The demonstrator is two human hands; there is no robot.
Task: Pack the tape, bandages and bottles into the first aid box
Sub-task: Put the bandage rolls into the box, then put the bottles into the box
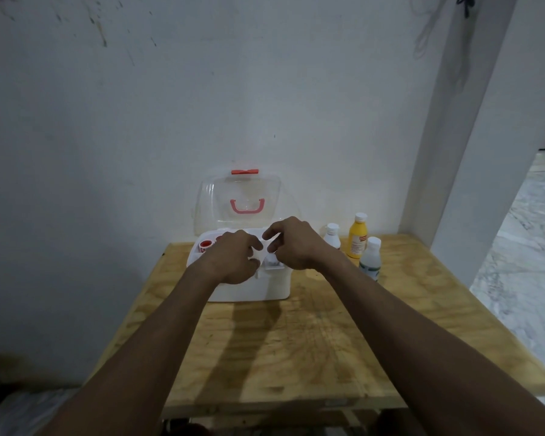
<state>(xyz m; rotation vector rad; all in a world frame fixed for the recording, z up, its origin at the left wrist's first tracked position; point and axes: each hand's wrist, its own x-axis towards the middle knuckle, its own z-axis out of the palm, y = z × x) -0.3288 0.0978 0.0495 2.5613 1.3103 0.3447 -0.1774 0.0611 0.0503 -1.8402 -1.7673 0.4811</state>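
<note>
The white first aid box [277, 287] stands at the back of the wooden table, its clear lid [211, 196] with a red handle raised against the wall. A red-and-white tape roll [205, 245] sits in the box's top tray at the left. My left hand [233, 259] and my right hand [296, 243] hover close together over the tray, fingers curled toward a white surface between them. Whether they grip anything is hidden. To the right of the box stand a small white bottle [332, 236], a yellow bottle [357, 239] and a white bottle with a green label [371, 258].
The wooden table [296, 347] has a white wall behind it and a white pillar [453, 184] at its right rear corner. A marble-patterned floor [523, 262] lies to the right.
</note>
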